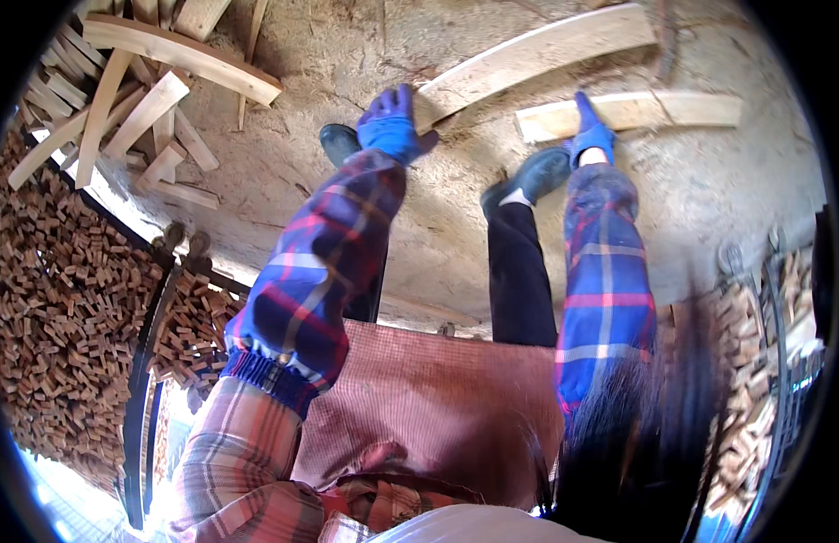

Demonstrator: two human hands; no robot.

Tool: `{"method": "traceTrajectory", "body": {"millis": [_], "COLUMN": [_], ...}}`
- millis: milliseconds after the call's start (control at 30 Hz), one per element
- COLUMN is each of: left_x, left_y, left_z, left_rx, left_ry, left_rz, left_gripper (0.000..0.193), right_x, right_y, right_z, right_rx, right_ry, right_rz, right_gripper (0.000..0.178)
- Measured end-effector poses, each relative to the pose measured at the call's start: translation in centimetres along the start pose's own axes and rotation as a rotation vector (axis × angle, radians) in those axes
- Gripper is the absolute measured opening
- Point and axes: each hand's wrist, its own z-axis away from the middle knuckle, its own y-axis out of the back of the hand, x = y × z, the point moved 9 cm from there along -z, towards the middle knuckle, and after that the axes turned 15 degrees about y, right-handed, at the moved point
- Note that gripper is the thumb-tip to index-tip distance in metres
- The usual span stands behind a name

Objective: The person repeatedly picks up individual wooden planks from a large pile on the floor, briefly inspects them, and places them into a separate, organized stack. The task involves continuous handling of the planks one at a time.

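My left hand [391, 125], in a blue glove, is open with its fingers apart. It lies beside the left end of a long pale wooden board [539, 60], the fingertips against or very near that end. My right hand [592, 136], gloved in blue too, is at the near edge of a shorter wooden board [700, 109]. One digit rests over this board's top face, and the remaining fingers are hidden, seemingly beneath it. A dark line crosses the shorter board right of that hand.
A loose heap of wooden strips [152, 113] lies at the upper left on the dusty ground [347, 41]. Stacked short wood pieces [62, 317] fill a metal-framed rack at left, with another stack [745, 425] at right. My dark shoes [537, 174] stand near both boards.
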Motion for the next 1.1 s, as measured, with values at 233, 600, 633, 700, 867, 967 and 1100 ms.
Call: {"method": "traceTrajectory", "body": {"millis": [233, 600, 633, 700, 867, 967, 1100], "left_x": [0.2, 0.4, 0.8, -1.8, -7.3, -9.8, -11.8], "left_y": [-0.7, 13.0, 17.9, 15.9, 25.9, 22.5, 20.8], "left_z": [1.0, 30.0, 31.1, 33.9, 35.1, 29.7, 20.8], "left_rx": [-0.189, -1.497, -1.486, -1.499, -1.397, -1.441, -1.09], "left_ry": [-0.005, 0.338, 0.29, 0.208, 0.452, 0.778, 0.565], "left_rz": [-0.15, 1.065, 1.244, 1.61, 1.722, 1.812, 1.574], "left_gripper": [0.066, 0.089, 0.085, 0.08, 0.048, 0.026, 0.03], "right_x": [-4.2, -8.7, -8.3, -9.0, -13.6, -24.7, -27.1], "right_y": [3.6, 6.6, 6.5, 5.6, 3.3, 0.6, -5.8], "right_z": [7.9, 41.6, 42.6, 46.5, 53.5, 55.7, 56.5], "right_rx": [-0.134, -0.488, -0.523, -0.619, -0.69, -0.774, -1.089], "right_ry": [-0.031, -0.113, -0.115, -0.138, -0.257, 0.368, 0.982], "right_rz": [-0.413, -0.515, -0.494, -0.399, -0.299, -0.152, 0.727], "right_gripper": [0.044, 0.052, 0.052, 0.051, 0.042, 0.029, 0.022]}}
